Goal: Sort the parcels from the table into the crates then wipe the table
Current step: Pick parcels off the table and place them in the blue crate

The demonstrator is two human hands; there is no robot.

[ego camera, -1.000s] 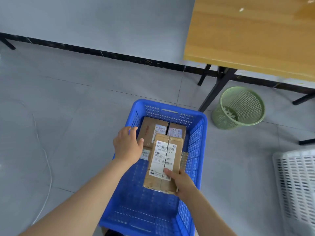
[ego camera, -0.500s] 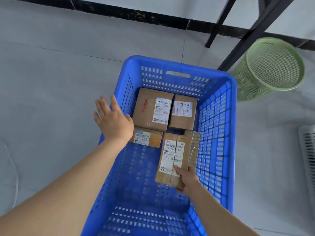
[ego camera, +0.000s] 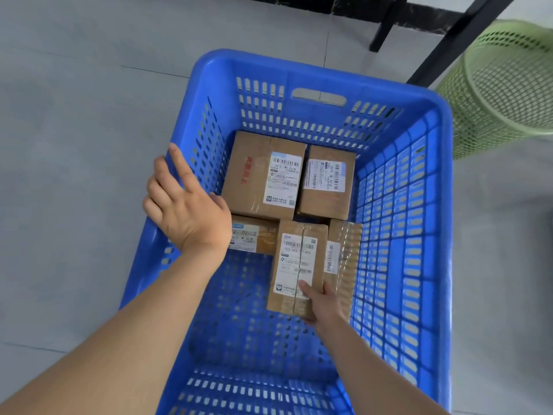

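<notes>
The right hand [ego camera: 321, 304] pinches the near end of a labelled parcel [ego camera: 296, 262] inside the blue crate [ego camera: 443, 205] — thumb on top, just beside the other parcels [ego camera: 263, 178] at its far end — while the left hand [ego camera: 185, 205] hovers with fingers spread over the crate's left rim.

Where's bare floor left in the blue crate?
Free: near half of the blue crate, from the held parcel in the right hand to the near wall, plus the patch left of it, nearer than the small parcel. Crowded: far end, large parcel and square parcel side by side, taped parcel by the right wall.
</notes>
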